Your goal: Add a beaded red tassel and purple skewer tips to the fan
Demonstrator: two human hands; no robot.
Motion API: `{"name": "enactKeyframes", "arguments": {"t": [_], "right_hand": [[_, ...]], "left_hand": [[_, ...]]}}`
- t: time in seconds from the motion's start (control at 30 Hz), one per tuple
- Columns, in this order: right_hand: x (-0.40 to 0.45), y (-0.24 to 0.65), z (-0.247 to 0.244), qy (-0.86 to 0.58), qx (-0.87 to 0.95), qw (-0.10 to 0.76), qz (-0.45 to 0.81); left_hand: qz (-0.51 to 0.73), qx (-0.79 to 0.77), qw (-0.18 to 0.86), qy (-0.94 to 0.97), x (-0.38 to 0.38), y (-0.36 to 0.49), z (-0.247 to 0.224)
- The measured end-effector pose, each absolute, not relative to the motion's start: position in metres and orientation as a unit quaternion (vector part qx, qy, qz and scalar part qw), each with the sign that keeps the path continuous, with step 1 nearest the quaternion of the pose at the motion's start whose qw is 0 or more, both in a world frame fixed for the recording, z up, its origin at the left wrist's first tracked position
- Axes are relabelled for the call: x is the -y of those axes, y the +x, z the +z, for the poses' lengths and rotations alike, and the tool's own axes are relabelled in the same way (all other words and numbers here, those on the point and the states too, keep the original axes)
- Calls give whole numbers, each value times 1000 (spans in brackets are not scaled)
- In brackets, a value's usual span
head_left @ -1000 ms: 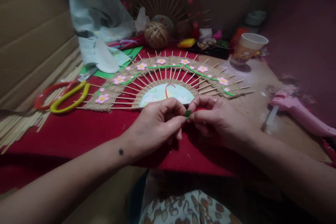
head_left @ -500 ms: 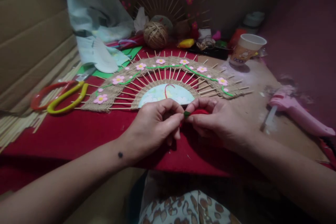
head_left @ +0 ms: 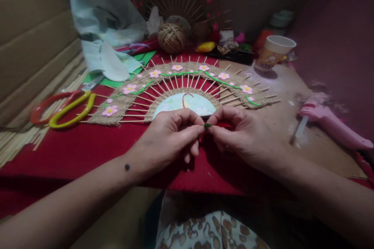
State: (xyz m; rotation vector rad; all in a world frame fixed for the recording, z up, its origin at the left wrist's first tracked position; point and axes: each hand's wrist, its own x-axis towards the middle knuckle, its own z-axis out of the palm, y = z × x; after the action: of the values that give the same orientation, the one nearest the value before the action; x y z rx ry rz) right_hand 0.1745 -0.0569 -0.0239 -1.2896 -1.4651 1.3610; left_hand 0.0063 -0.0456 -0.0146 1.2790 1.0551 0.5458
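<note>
Between my fingertips is a small dark green piece point(head_left: 207, 125), folded or bent, its material too small to tell. My left hand point(head_left: 178, 134) pinches its left end with thumb and forefinger. My right hand point(head_left: 238, 128) pinches it from the right, its other fingers curled under. Something red and shiny point(head_left: 223, 125) shows behind the right fingers, mostly hidden. Just beyond both hands lies a woven fan point(head_left: 125, 103) on thin sticks, decorated with pink flowers and a green wavy vine. Its pale blue half-round centre point(head_left: 172, 103) carries a red curved line.
Large scissors point(head_left: 71, 111) with red and yellow handles lie at left beside thin sticks point(head_left: 20, 140). A twine ball point(head_left: 171, 37) sits behind the fan. At right are a paper cup point(head_left: 273, 54) and a pink glue gun point(head_left: 333, 120). A cardboard wall point(head_left: 35, 39) rises at left.
The green piece between my fingers has turned and looks thinner. Both hands hold nearly the same place, and the view has shifted slightly.
</note>
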Motion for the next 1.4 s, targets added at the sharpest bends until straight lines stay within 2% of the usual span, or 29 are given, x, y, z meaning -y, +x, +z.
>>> {"name": "enactKeyframes", "arguments": {"t": [0.23, 0.47, 0.67, 0.9, 1.03, 1.2, 1.4], "right_hand": [[55, 174, -22, -497, 461, 354, 644], [54, 173, -23, -499, 463, 354, 642], [57, 173, -24, -511, 529, 351, 580], [62, 175, -32, -492, 726, 367, 310], [64, 176, -33, -490, 745, 357, 277], [65, 176, -31, -511, 687, 351, 381], [63, 173, -22, -518, 542, 348, 563]], "left_hand": [[244, -473, 619, 578, 46, 7, -12], [240, -481, 601, 591, 47, 7, -13], [237, -480, 610, 584, 47, 5, -15], [209, -468, 678, 527, 43, 1, -18], [206, -438, 718, 500, 40, -1, -22], [198, -428, 729, 497, 40, -2, -21], [220, -461, 645, 568, 45, 4, -12]]}}
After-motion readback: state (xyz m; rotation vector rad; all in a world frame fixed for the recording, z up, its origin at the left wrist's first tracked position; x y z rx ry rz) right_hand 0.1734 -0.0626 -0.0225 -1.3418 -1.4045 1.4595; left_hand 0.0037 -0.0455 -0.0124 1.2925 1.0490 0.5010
